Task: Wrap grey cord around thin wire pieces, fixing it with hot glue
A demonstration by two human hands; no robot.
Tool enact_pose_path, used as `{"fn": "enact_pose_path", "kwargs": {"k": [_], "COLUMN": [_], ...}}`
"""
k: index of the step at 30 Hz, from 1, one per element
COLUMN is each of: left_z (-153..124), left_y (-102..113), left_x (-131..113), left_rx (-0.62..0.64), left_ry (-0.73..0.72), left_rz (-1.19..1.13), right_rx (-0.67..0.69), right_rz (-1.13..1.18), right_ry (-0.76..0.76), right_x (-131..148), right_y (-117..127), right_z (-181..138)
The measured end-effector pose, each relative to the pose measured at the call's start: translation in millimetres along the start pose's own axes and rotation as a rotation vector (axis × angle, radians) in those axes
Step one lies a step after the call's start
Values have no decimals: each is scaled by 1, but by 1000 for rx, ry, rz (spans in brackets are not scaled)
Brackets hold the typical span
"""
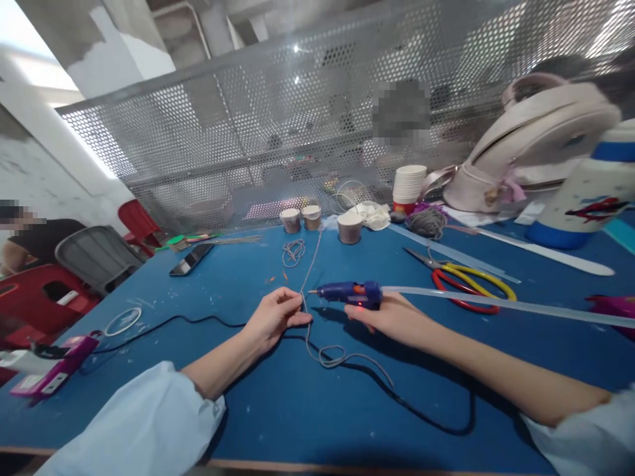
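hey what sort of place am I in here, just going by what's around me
Probably a craft workshop or shared hobby space: your right hand holds a glue gun, and large scissors and a bundle of grey yarn lie on the blue table.

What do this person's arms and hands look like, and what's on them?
The left sleeve and right sleeve are loose, pale blue cloth, ending well short of the hands. The left hand and right hand are bare: no gloves or rings show.
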State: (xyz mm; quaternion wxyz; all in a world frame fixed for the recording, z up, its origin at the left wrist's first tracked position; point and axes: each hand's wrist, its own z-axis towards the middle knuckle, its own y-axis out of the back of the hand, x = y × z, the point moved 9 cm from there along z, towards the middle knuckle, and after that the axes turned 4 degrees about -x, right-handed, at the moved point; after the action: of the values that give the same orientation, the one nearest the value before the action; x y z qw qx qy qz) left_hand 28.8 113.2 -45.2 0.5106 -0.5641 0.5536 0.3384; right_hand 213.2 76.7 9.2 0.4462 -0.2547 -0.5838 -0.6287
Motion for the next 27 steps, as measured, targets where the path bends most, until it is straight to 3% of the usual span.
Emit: {"fn": "enact_pose_path", "kwargs": {"k": [4,17,27], "left_z": [2,2,1], "left_y": [-4,-5,-5], "left_x": [0,4,3], "left_rx": [15,14,21], "left_ry": [6,43,55], "left_rz": [14,74,88], "right_rx": [-21,56,95], "right_rz": [26,-50,-64], "right_ry": [48,-119,-131], "right_x": [1,-17,-15], "right_y": [-5,-12,-15], "right_z": [-2,1,2]}}
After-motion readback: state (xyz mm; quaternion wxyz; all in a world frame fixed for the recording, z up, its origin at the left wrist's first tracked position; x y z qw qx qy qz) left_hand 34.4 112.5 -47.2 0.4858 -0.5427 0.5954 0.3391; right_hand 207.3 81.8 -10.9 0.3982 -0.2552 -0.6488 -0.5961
